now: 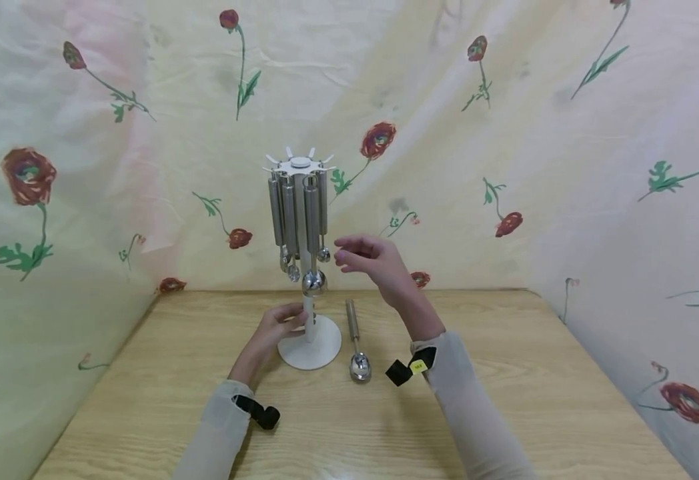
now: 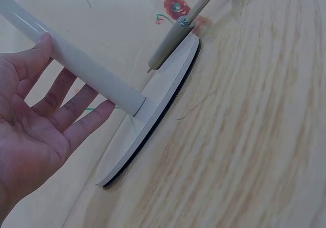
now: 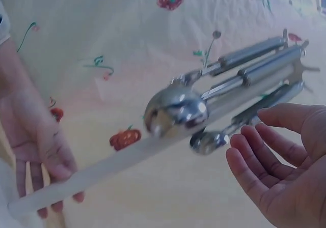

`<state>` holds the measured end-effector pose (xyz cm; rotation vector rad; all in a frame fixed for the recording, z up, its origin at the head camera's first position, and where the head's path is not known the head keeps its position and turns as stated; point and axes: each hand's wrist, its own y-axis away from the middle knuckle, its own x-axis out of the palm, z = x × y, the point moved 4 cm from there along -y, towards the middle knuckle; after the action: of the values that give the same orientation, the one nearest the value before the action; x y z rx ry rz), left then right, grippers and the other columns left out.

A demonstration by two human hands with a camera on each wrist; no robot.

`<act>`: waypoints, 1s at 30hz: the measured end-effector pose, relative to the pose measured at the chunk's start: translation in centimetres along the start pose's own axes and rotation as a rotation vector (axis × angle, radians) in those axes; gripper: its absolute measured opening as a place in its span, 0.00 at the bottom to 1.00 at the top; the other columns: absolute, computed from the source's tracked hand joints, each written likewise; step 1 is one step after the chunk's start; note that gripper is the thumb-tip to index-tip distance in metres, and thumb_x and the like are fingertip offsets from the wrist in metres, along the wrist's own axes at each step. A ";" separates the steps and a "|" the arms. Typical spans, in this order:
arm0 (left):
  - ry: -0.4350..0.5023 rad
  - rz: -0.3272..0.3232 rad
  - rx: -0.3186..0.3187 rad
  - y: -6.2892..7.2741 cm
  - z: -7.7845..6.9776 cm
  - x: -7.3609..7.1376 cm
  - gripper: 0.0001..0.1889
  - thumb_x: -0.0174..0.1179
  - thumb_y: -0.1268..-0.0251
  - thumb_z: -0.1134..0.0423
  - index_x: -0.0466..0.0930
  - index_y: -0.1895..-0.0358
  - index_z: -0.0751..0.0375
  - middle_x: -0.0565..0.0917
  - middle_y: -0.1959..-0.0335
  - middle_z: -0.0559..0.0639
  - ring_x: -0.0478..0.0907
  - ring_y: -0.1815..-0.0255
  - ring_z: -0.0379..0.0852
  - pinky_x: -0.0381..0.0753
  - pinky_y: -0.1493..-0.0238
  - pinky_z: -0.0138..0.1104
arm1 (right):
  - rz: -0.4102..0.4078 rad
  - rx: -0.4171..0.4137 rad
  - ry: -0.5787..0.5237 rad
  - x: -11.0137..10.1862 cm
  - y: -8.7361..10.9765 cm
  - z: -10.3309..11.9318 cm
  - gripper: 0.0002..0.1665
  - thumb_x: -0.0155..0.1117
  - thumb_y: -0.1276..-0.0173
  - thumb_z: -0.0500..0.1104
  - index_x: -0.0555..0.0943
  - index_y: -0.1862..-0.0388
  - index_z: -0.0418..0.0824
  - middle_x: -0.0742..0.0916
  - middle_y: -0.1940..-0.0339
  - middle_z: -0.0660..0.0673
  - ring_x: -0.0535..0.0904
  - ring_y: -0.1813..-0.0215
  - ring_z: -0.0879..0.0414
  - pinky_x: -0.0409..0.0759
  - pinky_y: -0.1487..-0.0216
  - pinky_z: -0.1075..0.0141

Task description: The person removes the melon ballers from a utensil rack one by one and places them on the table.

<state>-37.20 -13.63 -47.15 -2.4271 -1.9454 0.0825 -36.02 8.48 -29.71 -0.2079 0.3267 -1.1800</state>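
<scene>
A white utensil stand (image 1: 319, 357) with a round base rises upright on the table. Several steel utensils (image 1: 311, 217) with thick handles and shiny rounded heads hang from its spoked top. Low on the pole, my left hand (image 1: 277, 325) holds it between thumb and fingers, as the left wrist view shows on the white pole (image 2: 97, 75). My right hand (image 1: 376, 260) is raised to the right of the hanging utensils, its fingers loosely bent around nothing. In the right wrist view, the right fingertips (image 3: 249, 131) come close to a small spoon-like head (image 3: 208, 142).
A steel scoop-like utensil (image 1: 359, 367) lies on the wooden table (image 1: 475, 400) just right of the stand's base, its handle pointing away. Flower-printed cloth (image 1: 163, 133) hangs behind the table and along both sides.
</scene>
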 end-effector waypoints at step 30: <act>-0.015 0.020 0.002 0.0 0.3 0.0 0.22 0.59 0.24 0.63 0.75 0.33 0.71 0.79 0.36 0.67 0.83 0.42 0.54 0.86 0.39 0.48 | 0.080 -0.103 -0.015 1.9 -1.4 4.7 0.21 0.65 0.28 0.33 0.80 0.37 0.33 0.87 0.42 0.38 0.87 0.46 0.56 0.86 0.40 0.64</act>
<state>-37.24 -13.63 -47.41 -2.4530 -1.9259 0.1032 -34.88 6.14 -25.13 -0.2910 0.3792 -1.0835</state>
